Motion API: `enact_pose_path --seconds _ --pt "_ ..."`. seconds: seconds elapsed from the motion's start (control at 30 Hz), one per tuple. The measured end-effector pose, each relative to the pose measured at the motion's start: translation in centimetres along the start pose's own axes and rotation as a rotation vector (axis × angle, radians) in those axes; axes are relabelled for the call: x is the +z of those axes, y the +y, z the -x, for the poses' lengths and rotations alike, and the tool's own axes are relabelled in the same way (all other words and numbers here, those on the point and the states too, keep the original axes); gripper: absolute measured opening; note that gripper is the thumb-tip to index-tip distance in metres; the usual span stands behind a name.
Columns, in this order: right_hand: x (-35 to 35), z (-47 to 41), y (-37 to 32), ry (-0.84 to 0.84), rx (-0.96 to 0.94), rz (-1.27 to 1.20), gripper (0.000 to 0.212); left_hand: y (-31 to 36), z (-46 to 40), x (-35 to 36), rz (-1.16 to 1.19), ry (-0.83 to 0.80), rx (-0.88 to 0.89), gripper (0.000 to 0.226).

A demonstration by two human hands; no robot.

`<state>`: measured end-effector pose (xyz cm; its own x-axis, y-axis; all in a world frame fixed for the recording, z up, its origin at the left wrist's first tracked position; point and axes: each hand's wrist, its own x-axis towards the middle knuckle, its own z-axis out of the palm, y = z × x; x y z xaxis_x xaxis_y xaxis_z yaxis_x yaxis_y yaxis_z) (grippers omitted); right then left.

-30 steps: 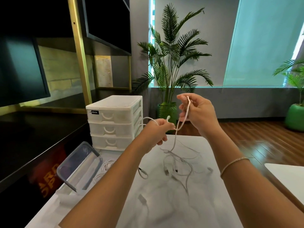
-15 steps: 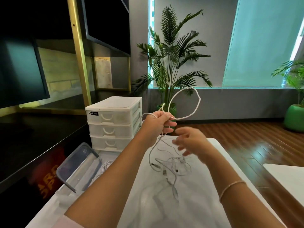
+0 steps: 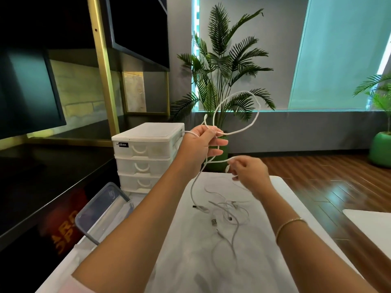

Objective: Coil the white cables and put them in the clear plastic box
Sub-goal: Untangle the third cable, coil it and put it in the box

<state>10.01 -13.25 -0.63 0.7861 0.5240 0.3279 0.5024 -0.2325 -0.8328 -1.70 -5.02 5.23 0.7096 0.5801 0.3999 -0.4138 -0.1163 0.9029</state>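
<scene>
Above desk (image 3: 264,261) | L hand (image 3: 201,144) grips white cable (image 3: 255,121) loop upright, anchoring coil | R hand (image 3: 247,172) pinches slack to feed next turn | clear plastic box (image 3: 101,212) open nearby, ready.

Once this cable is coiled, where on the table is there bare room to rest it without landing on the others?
Bare tabletop lies near the front edge, between the two forearms, below the loose cables. Another clear strip runs along the table's right edge, beyond the right hand. Mid-table is crowded with tangled cables, and the clear plastic box and drawer unit fill the left side.
</scene>
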Motion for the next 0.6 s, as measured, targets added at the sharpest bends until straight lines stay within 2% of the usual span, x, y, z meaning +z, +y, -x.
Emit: enact_pose_path --seconds 0.17,0.3,0.43,0.5,0.6 --pt "-3.2 -1.3 -0.2 0.114 -0.022 0.033 0.02 -1.2 0.3 -0.1 -0.085 -0.02 -0.029 0.021" --pt "-4.2 -1.0 1.8 0.154 0.061 0.159 0.022 -2.2 0.4 -0.4 -0.234 -0.09 -0.096 0.022" --pt "-4.0 -0.1 4.8 0.03 0.217 0.265 0.021 -3.8 1.0 0.1 -0.334 -0.182 -0.205 0.018" --pt "-3.3 0.5 6.0 -0.072 0.238 0.349 0.028 -4.6 1.2 0.2 -0.336 -0.149 -0.211 0.019" --pt "-2.5 1.5 7.1 -0.125 0.268 0.314 0.04 -5.4 1.0 0.1 -0.34 -0.094 -0.209 0.02"
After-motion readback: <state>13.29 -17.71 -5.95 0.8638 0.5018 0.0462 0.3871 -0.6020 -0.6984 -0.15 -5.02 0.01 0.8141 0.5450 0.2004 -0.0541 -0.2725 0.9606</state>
